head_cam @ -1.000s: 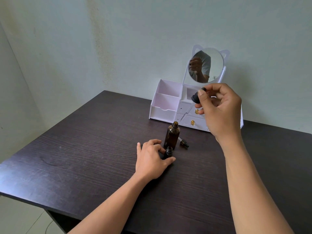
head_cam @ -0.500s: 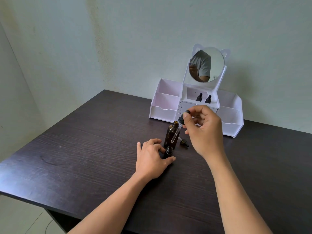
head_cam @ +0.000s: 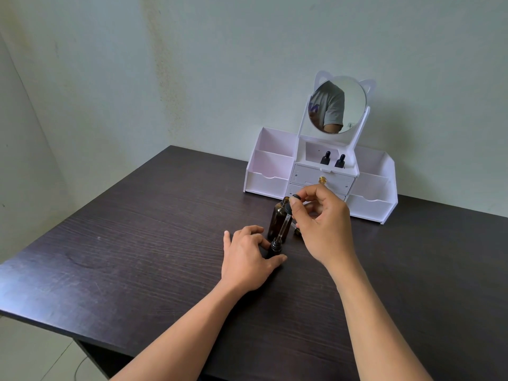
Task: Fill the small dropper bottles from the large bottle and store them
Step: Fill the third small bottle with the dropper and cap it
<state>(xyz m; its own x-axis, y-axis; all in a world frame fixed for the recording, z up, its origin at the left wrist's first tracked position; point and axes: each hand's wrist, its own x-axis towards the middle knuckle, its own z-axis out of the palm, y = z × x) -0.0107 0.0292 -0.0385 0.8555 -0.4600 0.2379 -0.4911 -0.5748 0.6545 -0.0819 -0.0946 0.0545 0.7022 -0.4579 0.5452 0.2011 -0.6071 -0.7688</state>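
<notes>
Head view: right hand pinches dropper with curled fingers; left hand grips small bottle

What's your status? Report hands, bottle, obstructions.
Left hand holds small dark glass dropper bottle upright. Right hand pinches black-bulbed glass dropper, tip at its mouth. Large open amber glass bottle close behind; nothing blocking.

I'm seeing the large bottle glowing amber-brown on a table showing dark, streaky wood grain. The organizer is reading white with a gold knob, its two stored dropper bottles showing black.
</notes>
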